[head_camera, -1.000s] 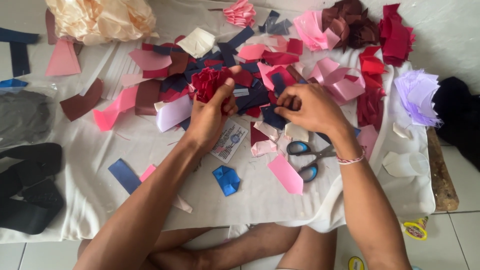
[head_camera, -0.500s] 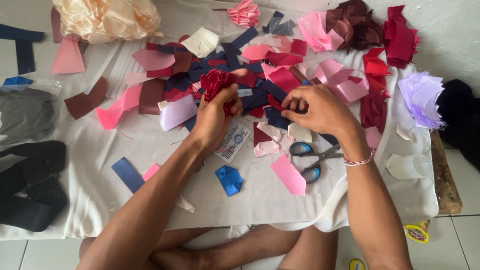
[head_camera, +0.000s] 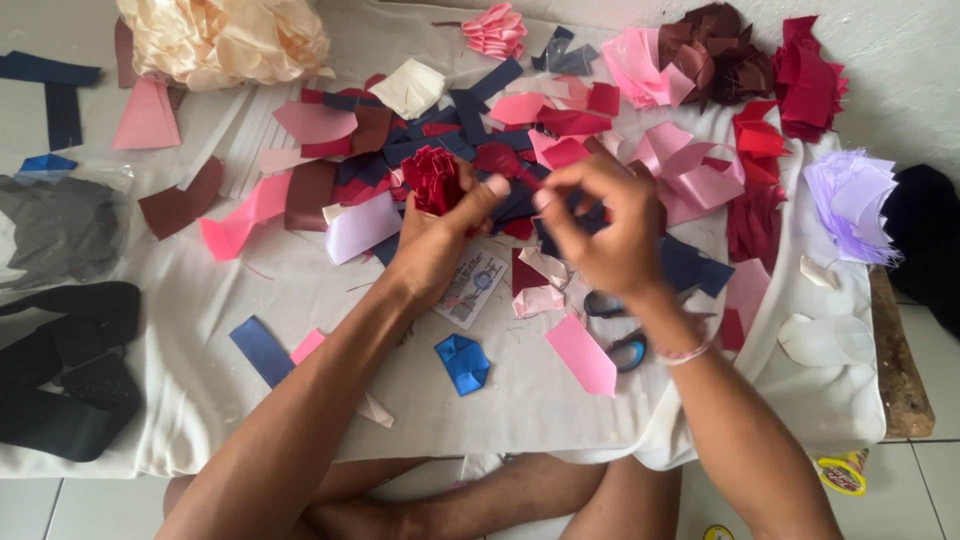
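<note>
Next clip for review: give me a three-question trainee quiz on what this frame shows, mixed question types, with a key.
1. True or false: the left hand holds a red fabric flower.
2. Which lies on the white cloth just below the left wrist? A) a yellow sponge B) a folded blue ribbon piece C) a green bottle
3. Fill in: the scissors lie partly hidden under the ____ forearm.

Key
1. True; its fingers are wrapped around the flower.
2. B
3. right; the right hand is raised above them, fingertips close to the left hand's thumb.
</note>
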